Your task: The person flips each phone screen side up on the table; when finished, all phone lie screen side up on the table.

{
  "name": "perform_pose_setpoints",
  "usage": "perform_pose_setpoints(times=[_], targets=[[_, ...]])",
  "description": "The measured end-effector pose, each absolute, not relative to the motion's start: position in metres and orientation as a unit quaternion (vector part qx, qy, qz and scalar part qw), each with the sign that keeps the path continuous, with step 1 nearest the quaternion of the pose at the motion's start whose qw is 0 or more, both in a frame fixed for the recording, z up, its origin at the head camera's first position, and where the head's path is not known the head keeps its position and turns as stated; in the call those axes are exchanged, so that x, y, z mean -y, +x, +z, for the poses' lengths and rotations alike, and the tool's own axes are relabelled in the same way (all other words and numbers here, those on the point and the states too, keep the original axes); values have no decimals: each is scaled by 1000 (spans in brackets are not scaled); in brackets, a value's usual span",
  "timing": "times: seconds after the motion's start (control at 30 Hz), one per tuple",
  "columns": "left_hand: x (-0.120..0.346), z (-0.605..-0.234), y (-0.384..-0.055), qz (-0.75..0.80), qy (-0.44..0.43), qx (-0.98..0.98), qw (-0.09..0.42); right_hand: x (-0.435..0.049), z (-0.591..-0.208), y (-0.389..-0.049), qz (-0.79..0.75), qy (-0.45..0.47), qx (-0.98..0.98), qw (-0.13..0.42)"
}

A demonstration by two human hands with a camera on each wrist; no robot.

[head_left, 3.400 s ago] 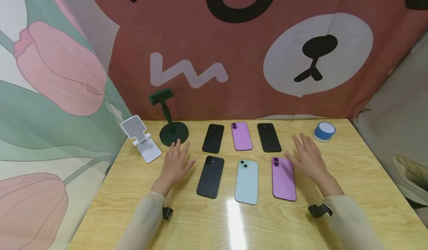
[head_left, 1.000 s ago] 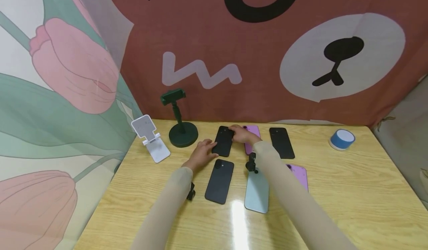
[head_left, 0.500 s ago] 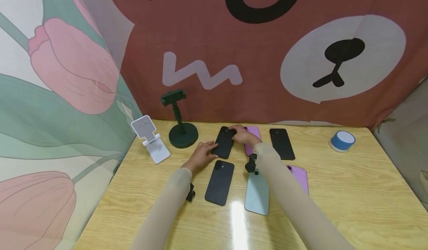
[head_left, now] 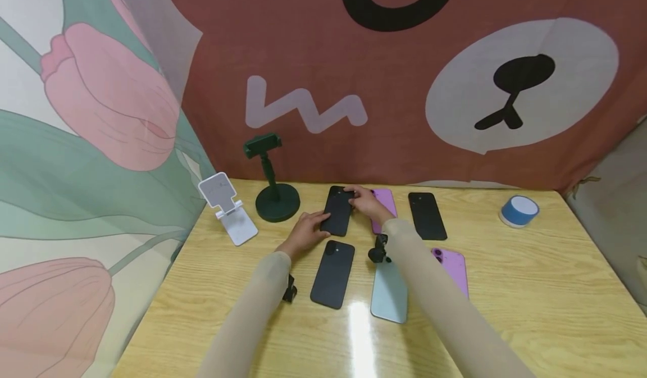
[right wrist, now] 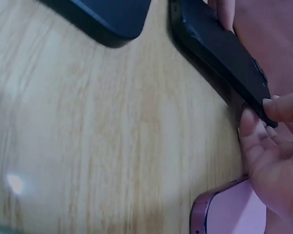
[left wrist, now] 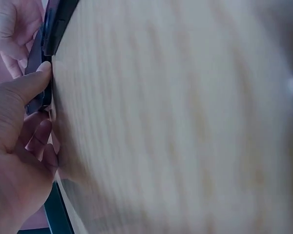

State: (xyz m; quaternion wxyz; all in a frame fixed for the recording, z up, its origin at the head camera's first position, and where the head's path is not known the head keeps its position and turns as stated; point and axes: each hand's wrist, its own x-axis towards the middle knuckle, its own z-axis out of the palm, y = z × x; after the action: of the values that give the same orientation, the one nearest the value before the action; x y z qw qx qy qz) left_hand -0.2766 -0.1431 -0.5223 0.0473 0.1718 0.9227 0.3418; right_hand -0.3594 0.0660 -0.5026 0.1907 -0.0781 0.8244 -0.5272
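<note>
At the back of the table both hands hold a black phone (head_left: 337, 214), its back facing up. My left hand (head_left: 305, 233) grips its left side near the lower end, with the thumb (left wrist: 39, 73) on the near corner. At the camera end my right hand (head_left: 370, 205) pinches the far right corner between thumb and fingers. In the right wrist view that end of the black phone (right wrist: 224, 53) is tilted up off the table. A pink phone (head_left: 386, 203) lies partly under the right hand.
Nearer lie a dark phone (head_left: 332, 274), a light blue phone (head_left: 389, 296) and another pink phone (head_left: 455, 268), the last two partly behind the right sleeve. Another black phone (head_left: 427, 216), a blue tape roll (head_left: 519, 210), a green stand (head_left: 277, 203) and a white stand (head_left: 237, 225) surround them.
Both hands have come in from the sides to the back-left black phone and taken hold of it. Over the last second its far end has risen slightly.
</note>
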Motion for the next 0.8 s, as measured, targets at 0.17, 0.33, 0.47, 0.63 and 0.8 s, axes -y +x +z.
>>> perform_pose_setpoints(times=[0.17, 0.33, 0.47, 0.63, 0.8], targets=[[143, -519, -279, 353, 161, -920, 57, -65, -501, -358, -572, -47, -800, 173], [143, -518, -280, 375, 161, -911, 58, -65, -503, -359, -619, -26, -766, 173], [143, -518, -280, 412, 148, -897, 70, -67, -505, -359, -649, -9, -739, 184], [141, -514, -277, 479, 108, -865, 101, -71, -505, -358, -667, 6, -720, 191], [139, -511, -275, 534, 73, -835, 111, -72, -501, -357, -680, 10, -708, 192]])
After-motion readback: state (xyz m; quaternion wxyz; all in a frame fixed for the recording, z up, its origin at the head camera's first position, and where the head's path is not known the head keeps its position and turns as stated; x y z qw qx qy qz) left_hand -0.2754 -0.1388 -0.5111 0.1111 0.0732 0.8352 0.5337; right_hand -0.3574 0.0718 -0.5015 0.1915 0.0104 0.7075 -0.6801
